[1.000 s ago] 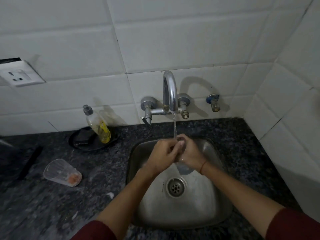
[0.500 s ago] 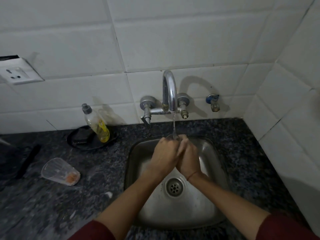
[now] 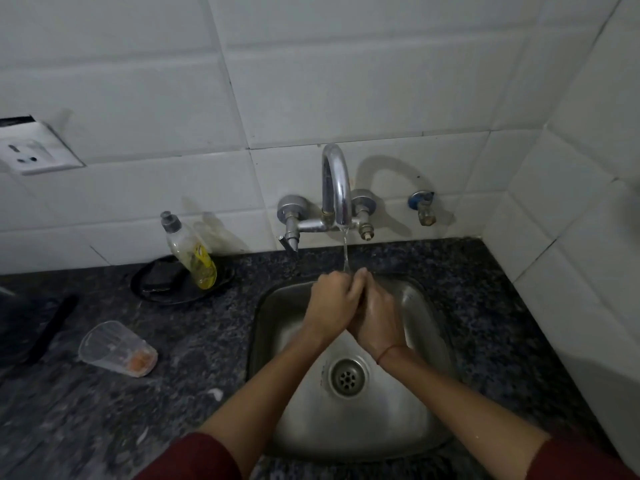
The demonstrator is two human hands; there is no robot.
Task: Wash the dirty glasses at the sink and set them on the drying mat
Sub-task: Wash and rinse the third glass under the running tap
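Left hand (image 3: pixel 334 304) and right hand (image 3: pixel 375 317) pressed together, fingers interlocked, forearms converging.

The dark speckled stone desk (image 3: pixel 194 344) carries a clear glass (image 3: pixel 117 348) lying on its side with orange residue at its base, a black dish (image 3: pixel 173 284) holding a tilted soap bottle (image 3: pixel 189 252), and a black bar-shaped object (image 3: pixel 52 329) at far left.

I wore dark red sleeves (image 3: pixel 194 457); speckled grey-black granite counter (image 3: pixel 173 344), white wall tiles (image 3: pixel 346 81), yellow soap bottle (image 3: pixel 194 256), orange-stained clear glass (image 3: pixel 116 348).
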